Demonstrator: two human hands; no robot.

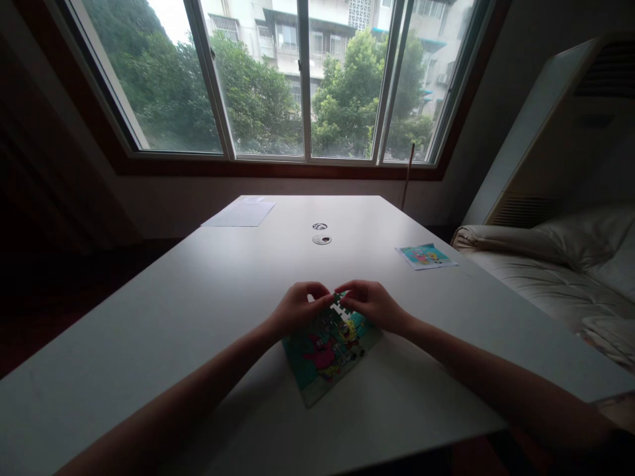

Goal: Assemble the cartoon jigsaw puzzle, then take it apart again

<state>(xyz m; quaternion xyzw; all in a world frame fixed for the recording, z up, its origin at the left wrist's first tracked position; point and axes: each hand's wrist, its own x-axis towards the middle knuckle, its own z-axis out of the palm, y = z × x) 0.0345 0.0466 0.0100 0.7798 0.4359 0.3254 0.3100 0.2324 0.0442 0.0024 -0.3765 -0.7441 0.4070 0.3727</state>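
Note:
A partly assembled jigsaw puzzle (322, 363) with a pink starfish and a yellow cartoon figure lies tilted on the white table, near its front edge. White gaps show in its upper part, between my hands. My left hand (301, 307) rests over the puzzle's upper left side, thumb and index finger closed in a pinch. From the right, my right hand (376, 305) meets it, also pinching. A small dark green puzzle piece (339, 298) shows between the fingertips of both hands. The fingers hide part of the piece and the puzzle's top edge.
The white table (198, 297) bears a small picture card (427, 256) at right, paper sheets (239, 213) at the far left and two round dark-rimmed discs (321, 240) in the middle. A cushioned sofa (536, 264) stands right; a window (268, 99) lies beyond.

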